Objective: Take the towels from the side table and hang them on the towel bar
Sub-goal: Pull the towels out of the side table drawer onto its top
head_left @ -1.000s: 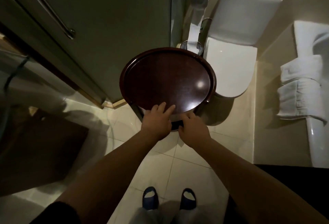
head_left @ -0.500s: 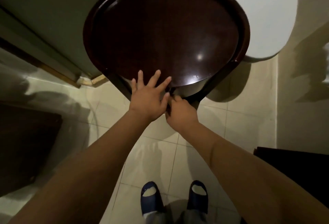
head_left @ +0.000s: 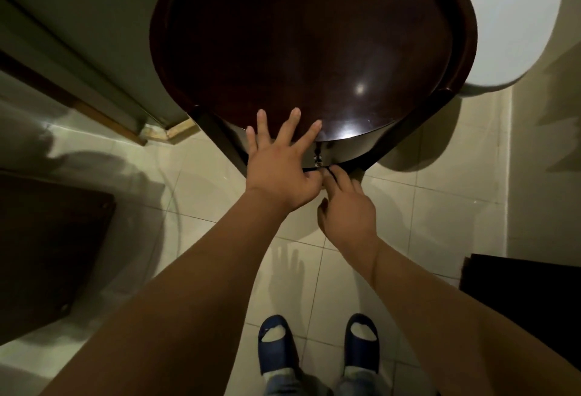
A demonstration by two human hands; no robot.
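Observation:
The round dark wooden side table [head_left: 314, 43] fills the upper middle of the head view, and its glossy top is bare. No towels or towel bar are in sight. My left hand [head_left: 279, 172] lies flat on the table's front edge, fingers spread. A small drawer knob [head_left: 317, 156] shows on the curved front just right of that hand. My right hand [head_left: 345, 210] is below the knob, its fingertips touching the lower edge of the table front, fingers loosely curled with nothing seen in them.
A white toilet [head_left: 509, 18] stands right behind the table. A grey door or panel [head_left: 78, 18] runs along the left. A dark mat [head_left: 47, 254] lies on the tiled floor at left, a dark object [head_left: 518, 288] at right. My blue slippers [head_left: 276, 345] stand below.
The view has moved closer and lower over the table; the hung towels at right have left the frame. My right hand has dropped from the knob to the lower edge, uncovering the knob.

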